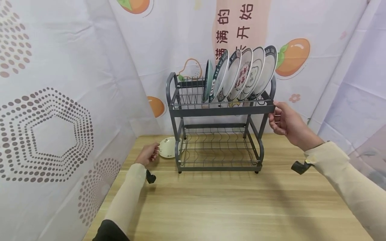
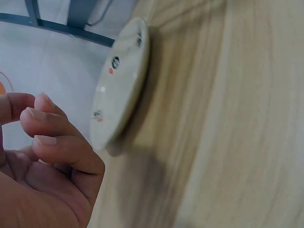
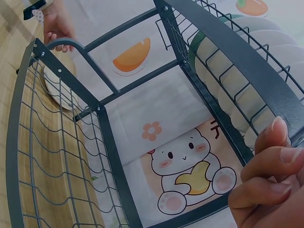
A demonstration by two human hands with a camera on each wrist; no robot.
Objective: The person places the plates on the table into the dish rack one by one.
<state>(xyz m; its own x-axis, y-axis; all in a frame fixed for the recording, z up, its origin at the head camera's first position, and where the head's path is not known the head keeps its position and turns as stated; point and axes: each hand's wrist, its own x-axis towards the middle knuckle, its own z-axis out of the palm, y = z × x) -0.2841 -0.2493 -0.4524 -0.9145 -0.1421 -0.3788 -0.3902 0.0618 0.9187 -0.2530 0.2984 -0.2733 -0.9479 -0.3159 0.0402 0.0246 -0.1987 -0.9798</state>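
A grey two-tier dish rack stands on the wooden table, with several plates upright along the right part of its upper tier. My right hand is at the upper tier's right front corner, gripping the end of the rail; the right wrist view shows its curled fingers against that rail. A small cream plate with little printed figures lies at the rack's lower left. My left hand is beside this plate, its fingers loosely bent, fingertips close to the rim and nothing between them.
The rack's lower tier shows bare wire, as does the left part of the upper tier. A printed curtain hangs right behind the rack and along both sides. The table reaches forward from the rack.
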